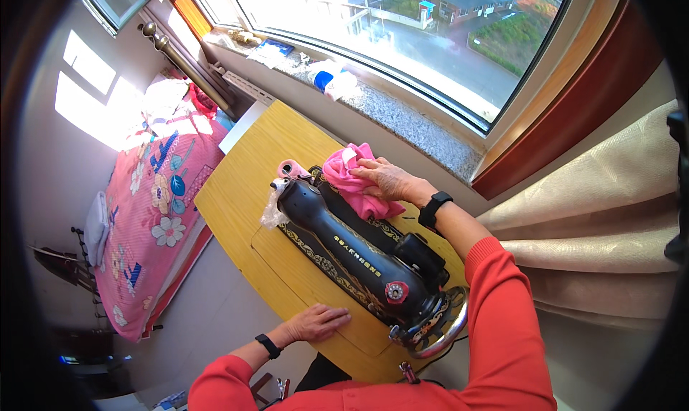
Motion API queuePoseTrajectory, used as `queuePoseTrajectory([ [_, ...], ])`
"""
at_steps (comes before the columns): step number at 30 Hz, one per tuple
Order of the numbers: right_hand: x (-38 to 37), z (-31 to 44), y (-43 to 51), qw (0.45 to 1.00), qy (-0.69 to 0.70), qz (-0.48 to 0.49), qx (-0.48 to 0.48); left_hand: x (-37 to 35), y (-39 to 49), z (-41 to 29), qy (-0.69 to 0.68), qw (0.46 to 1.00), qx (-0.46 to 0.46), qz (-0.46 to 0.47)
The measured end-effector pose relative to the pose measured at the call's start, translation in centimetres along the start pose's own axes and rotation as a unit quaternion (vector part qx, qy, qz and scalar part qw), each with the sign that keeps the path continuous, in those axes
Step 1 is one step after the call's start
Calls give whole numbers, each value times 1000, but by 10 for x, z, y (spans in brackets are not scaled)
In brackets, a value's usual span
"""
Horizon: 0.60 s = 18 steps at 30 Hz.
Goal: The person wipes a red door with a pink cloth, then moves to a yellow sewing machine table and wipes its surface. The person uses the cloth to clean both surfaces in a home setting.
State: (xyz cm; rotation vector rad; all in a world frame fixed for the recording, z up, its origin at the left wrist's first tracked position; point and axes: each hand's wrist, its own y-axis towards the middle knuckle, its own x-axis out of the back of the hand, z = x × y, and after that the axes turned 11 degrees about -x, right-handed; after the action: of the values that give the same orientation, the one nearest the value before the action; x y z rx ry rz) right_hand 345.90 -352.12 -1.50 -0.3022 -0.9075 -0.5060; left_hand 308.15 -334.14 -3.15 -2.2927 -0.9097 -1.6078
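Note:
A black sewing machine (344, 239) with gold decoration lies diagonally across a yellow wooden table (231, 196). Behind its arm, my right hand (390, 179) rests on a bunched pink cloth (355, 188), fingers spread over it; whether they grip it is not plain. My left hand (320, 322) lies on the table's near edge, in front of the machine, holding nothing. Beside the machine's head stand a pink thread spool (291, 169) and a crumpled clear plastic bag (273, 211). The chrome-rimmed handwheel (444, 330) is at the right end, close to my right sleeve.
Beyond the table runs a granite windowsill (409, 126) with a white and blue plastic package (331, 80) and other small items. A bed with a pink floral cover (156, 212) stands at the left. Beige curtains (603, 217) hang at the right.

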Motion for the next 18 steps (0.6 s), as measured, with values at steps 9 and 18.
queuePoseTrajectory([
  [9, 20, -32, -113, 998, 6, 1, -68, -3, 1, 0, -2, 1000, -6, -26],
  [18, 3, -35, -237, 985, 1, -53, -161, -4, 1, 0, 12, 1000, -10, -23],
])
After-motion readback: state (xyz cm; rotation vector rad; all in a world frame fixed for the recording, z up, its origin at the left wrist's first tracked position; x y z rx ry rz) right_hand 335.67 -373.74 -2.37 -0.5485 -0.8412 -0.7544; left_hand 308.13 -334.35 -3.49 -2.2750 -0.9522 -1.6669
